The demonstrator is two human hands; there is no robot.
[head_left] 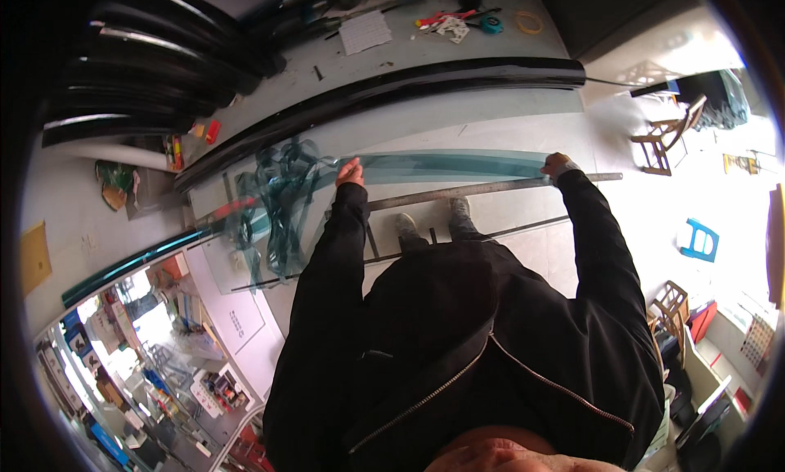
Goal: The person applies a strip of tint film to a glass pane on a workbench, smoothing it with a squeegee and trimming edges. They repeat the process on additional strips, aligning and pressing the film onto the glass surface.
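Observation:
A long strip of see-through teal film [450, 166] stretches between my two hands, roughly level in front of me. My left hand [350, 173] is closed on its left end, beside a heap of crumpled, twisted teal film strips [288, 206]. At the other end, my right hand [558, 166] grips the film with bent fingers. Just below the strip runs a long grey metal bar [482, 191]. Beyond it, a long glossy black roll [392, 92] lies across the worktable [294, 83].
Several dark rolls [155, 63] are stacked at the far left. White paper [365, 33], a teal tape measure [491, 24] and a yellow ring [528, 22] lie at the table's back. On the right stand a wooden chair [666, 137] and a blue stool [701, 240]. Shelves of goods show lower left.

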